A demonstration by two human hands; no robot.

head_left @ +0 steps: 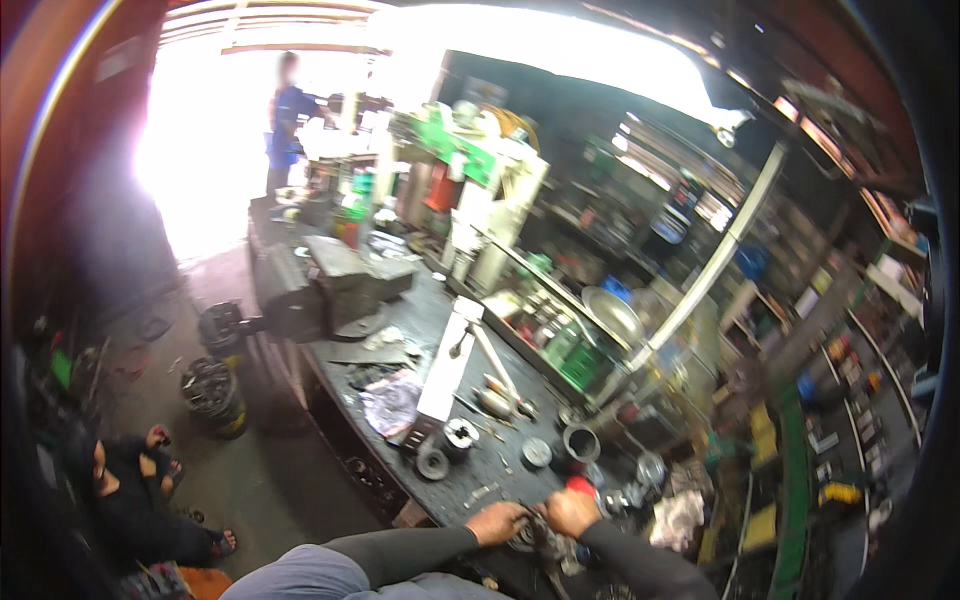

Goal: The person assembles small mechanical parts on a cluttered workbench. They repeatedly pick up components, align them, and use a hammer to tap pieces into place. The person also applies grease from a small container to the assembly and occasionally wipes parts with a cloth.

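My left hand point(497, 523) and my right hand point(572, 512) are close together over the near end of the dark workbench point(470, 395). Both have curled fingers, closed at a dark, roundish metal part point(524, 540). Its kind, and exactly what each hand pinches, I cannot make out. A red object point(580, 485) shows just beyond my right hand. Farther up stand a hollow metal cylinder point(581, 443) and a small round metal piece point(537, 452). To their left sit a dark ring point(432, 463) and a short pale-topped cylinder point(460, 433).
A large vise point(330, 285) is mounted at the bench's far left. A pale cloth point(390, 403) and a long white box point(450, 360) lie between. Right of my hands is a crumpled white rag point(678, 518). One person point(135, 500) sits low at left; another point(287, 120) stands far back.
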